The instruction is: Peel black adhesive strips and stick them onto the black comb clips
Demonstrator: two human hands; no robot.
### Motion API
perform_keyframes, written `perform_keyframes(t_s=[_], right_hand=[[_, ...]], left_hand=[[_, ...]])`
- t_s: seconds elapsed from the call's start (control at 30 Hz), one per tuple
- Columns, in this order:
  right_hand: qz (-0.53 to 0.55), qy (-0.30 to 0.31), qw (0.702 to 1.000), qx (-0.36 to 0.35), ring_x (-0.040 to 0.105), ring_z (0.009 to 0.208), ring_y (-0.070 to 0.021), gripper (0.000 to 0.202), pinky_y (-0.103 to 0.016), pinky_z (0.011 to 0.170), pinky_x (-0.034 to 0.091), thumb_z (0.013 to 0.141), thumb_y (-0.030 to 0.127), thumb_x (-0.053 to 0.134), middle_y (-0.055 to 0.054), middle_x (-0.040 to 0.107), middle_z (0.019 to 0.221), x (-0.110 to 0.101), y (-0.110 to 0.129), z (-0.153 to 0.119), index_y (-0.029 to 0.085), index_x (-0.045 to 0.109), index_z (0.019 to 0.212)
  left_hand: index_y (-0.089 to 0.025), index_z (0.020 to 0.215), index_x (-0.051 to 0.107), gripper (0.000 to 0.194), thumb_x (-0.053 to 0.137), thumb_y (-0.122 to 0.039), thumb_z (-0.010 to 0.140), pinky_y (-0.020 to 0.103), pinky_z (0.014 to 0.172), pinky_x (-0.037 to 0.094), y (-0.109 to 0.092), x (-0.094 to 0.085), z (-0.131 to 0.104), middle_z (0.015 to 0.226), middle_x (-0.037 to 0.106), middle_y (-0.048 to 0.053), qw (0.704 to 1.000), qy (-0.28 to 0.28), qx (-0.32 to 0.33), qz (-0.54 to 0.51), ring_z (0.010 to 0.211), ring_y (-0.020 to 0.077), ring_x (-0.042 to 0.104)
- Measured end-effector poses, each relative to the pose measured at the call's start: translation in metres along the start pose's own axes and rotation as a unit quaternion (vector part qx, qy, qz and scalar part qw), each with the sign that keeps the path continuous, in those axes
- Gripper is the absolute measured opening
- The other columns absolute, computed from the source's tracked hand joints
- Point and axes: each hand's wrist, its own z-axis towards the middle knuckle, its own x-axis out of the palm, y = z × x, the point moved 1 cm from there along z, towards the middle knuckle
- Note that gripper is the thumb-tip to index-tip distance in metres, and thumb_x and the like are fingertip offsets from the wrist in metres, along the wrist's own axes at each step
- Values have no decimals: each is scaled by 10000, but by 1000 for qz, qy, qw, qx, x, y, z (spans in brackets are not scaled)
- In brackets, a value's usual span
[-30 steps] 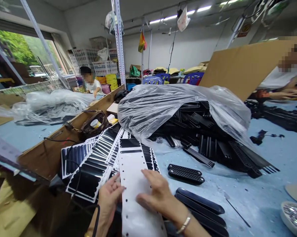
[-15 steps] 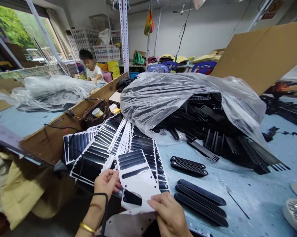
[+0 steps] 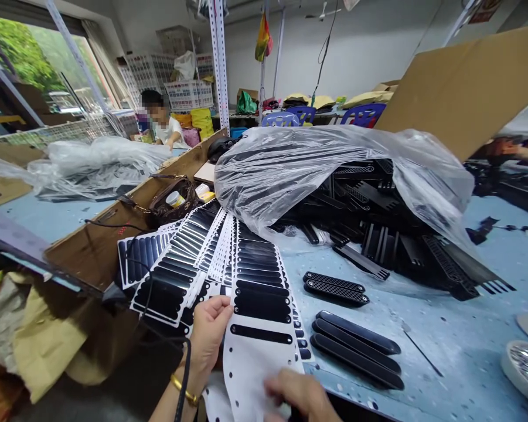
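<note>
My left hand (image 3: 211,328) pinches the left edge of a white sticker sheet (image 3: 259,357) that carries black strips at its upper part. Over the lower right of that sheet is my right hand (image 3: 301,394), blurred by motion, so its fingers are unclear. More sheets of black strips (image 3: 171,281) lie fanned out beyond my left hand. To the right, three smooth black bars (image 3: 356,351) rest side by side on the blue table (image 3: 426,328). Two black pieces with a mesh pattern (image 3: 335,288) sit above them.
A clear plastic bag (image 3: 281,170) spills black parts at the centre back. At the right edge stands a bowl (image 3: 525,375) of small shiny pieces. A brown handbag (image 3: 173,196) sits at the wooden board. A person (image 3: 164,126) is at the back left.
The sheet now lies flatter and lower, showing more strips. My left hand has moved right and stays on its edge. My right hand has moved slightly down and is blurred.
</note>
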Motion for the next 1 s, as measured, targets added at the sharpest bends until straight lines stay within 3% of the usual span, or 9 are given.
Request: perform_keyframes(t_s=[0.17, 0.27, 0.47, 0.57, 0.67, 0.73, 0.83, 0.9, 1.0], right_hand=[[65, -85, 985, 135, 505, 499, -122, 240, -229, 481, 385, 919, 330, 549, 7, 549, 592, -23, -4, 55, 190, 561, 724], [101, -50, 974, 196, 423, 497, -110, 326, -231, 464, 308, 855, 443, 609, 43, 459, 568, -18, 0, 73, 202, 470, 685], [147, -24, 967, 206, 343, 554, -115, 456, -259, 516, 272, 913, 566, 447, 51, 351, 594, -28, 11, 73, 216, 353, 635], [230, -17, 942, 245, 375, 541, -115, 543, -251, 503, 304, 911, 668, 406, 47, 365, 572, -37, 14, 73, 217, 357, 613], [315, -16, 907, 280, 479, 532, -128, 610, -247, 508, 387, 862, 756, 437, 20, 476, 549, -39, 11, 72, 200, 446, 612], [343, -49, 884, 313, 551, 526, -145, 630, -256, 510, 443, 814, 785, 494, -10, 566, 567, -44, 2, 67, 181, 527, 641], [331, -175, 859, 348, 588, 485, -151, 595, -263, 480, 481, 762, 743, 625, -30, 624, 576, -71, -19, 51, 151, 650, 709], [315, -273, 845, 335, 575, 456, -145, 521, -263, 451, 485, 737, 660, 723, -21, 624, 560, -104, -33, 37, 144, 726, 807], [298, -378, 825, 297, 579, 463, -146, 407, -255, 425, 485, 696, 544, 820, -13, 627, 550, -157, -46, 13, 175, 777, 862]], left_hand=[[-146, 751, 781, 160, 769, -291, 685, 250, 629, 512, -2, 20, -12, 657, 718, 38, 999, 23, 29, 13, 611, 156, 620], [-146, 674, 765, 83, 740, -225, 676, 229, 621, 487, -4, 32, -20, 625, 689, 26, 997, 62, 36, 36, 621, 149, 594], [-139, 630, 755, 96, 762, -234, 646, 195, 593, 453, -12, 53, -27, 587, 666, 23, 992, 125, -17, 2, 598, 126, 566], [-137, 672, 774, 159, 776, -296, 691, 213, 632, 483, -9, 56, -29, 619, 694, 47, 990, 139, -17, 8, 641, 148, 606], [-133, 682, 775, 186, 788, -318, 687, 238, 620, 502, -2, 52, -29, 625, 706, 59, 990, 139, -21, 14, 621, 162, 627], [-130, 686, 770, 200, 811, -320, 638, 256, 602, 518, -3, 44, -22, 620, 710, 59, 994, 107, -30, 11, 598, 173, 639], [-136, 676, 750, 218, 842, -253, 516, 247, 599, 533, -25, 22, 10, 597, 705, 28, 1000, -12, 5, -4, 606, 170, 653], [-151, 670, 716, 216, 819, -181, 482, 209, 621, 524, -55, 6, 42, 613, 705, -15, 986, -132, 104, -23, 604, 125, 633], [-142, 692, 648, 128, 736, -148, 599, 218, 705, 522, -99, -11, 94, 653, 695, -43, 959, -188, 211, 1, 653, 105, 622]])
